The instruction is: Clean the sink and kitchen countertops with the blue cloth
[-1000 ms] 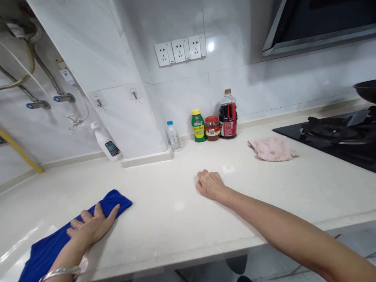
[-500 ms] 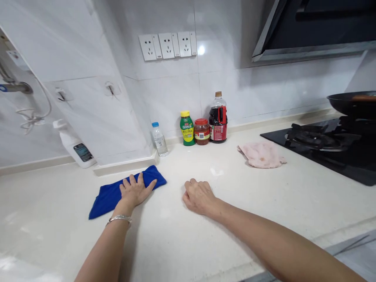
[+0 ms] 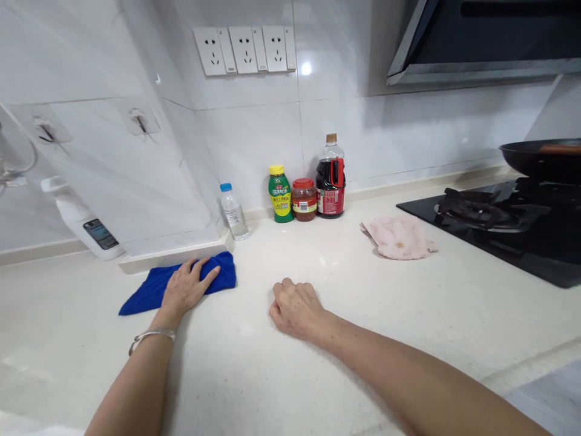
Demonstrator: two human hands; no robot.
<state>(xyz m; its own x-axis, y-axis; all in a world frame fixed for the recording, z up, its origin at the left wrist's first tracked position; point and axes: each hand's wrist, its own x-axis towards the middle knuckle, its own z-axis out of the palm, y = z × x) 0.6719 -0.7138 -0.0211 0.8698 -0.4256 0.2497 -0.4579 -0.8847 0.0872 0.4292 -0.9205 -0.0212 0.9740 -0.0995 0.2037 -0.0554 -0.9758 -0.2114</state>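
Flat on the white counter, close to the foot of the wall pillar, lies a blue cloth [image 3: 149,292]. My left hand [image 3: 186,287] rests palm down on it, fingers stretched out and the thumb spread to the right. My right hand [image 3: 297,307] is closed in a fist and leans on the counter [image 3: 254,357] to the right of the cloth. Its palm side is hidden, and nothing shows sticking out of it. Beyond the cloth's right end stands a small clear bottle with a blue cap [image 3: 235,215].
Along the back wall stand a green squeeze bottle [image 3: 281,197], a red-lidded jar [image 3: 304,203] and a dark sauce bottle [image 3: 331,188]. A pink cloth [image 3: 397,237] lies left of the gas stove [image 3: 481,215], which bears a wok [image 3: 540,158]. A white bottle [image 3: 84,224] leans at the left.
My left hand has pushed the blue cloth back against the pillar's ledge. My right fist keeps its place on the counter. The view has shifted a little to the right.
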